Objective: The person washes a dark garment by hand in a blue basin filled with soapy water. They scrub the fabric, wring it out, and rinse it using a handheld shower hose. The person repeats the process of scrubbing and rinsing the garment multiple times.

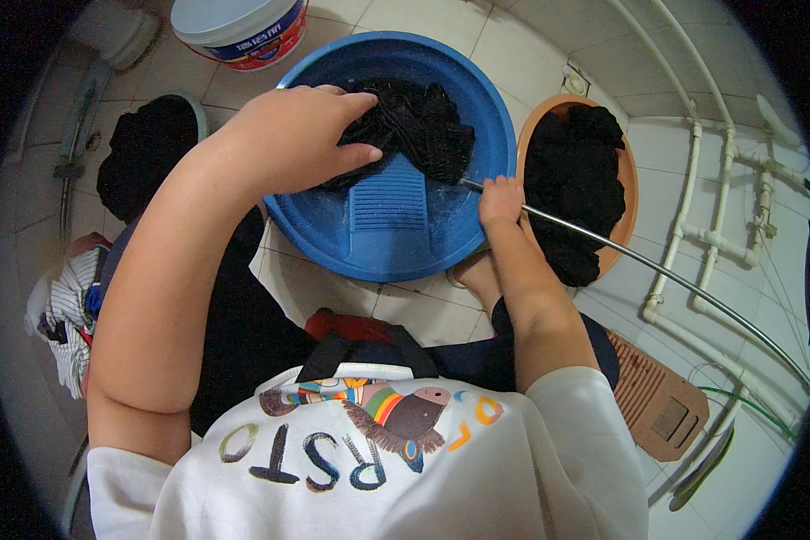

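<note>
A round blue plastic basin (385,260) stands on the tiled floor before me, with a ribbed washboard surface (389,196) moulded into its near side. Bunched black cloth (422,128) lies in its far half and looks wet. Over the cloth's left part is my left hand (310,138), its thumb and fingers spread and nothing seen in its grasp; contact with the cloth is unclear. My right hand (501,201) is closed around a slender silver metal tube (621,248) at the basin's right rim. The tube's tip ends beside the black cloth.
To the right, an orange basin (631,196) holds black clothes (570,189); a greenish basin (199,111) at left holds more. A white bucket (239,30) bearing writing stands behind. A brown washboard (655,405) leans near white wall pipes (692,169). Striped clothing (71,304) lies left.
</note>
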`<action>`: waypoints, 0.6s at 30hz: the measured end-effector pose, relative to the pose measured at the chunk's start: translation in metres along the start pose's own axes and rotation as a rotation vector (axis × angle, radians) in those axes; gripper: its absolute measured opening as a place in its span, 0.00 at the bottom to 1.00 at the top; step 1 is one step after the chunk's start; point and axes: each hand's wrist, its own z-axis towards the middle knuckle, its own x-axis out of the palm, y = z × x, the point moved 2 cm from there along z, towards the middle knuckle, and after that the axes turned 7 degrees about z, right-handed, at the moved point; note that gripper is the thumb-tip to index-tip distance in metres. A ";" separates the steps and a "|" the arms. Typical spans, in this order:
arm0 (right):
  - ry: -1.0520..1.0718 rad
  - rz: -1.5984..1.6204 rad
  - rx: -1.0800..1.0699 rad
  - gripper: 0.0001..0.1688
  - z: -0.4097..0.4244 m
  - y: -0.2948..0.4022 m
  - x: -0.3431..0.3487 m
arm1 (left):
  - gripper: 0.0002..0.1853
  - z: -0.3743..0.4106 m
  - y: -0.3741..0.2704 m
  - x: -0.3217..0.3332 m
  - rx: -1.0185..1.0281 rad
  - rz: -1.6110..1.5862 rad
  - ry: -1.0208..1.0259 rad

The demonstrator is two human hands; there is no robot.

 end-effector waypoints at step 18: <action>-0.092 0.111 -0.063 0.10 -0.007 -0.017 0.009 | 0.29 -0.001 -0.004 -0.001 -0.006 -0.010 0.055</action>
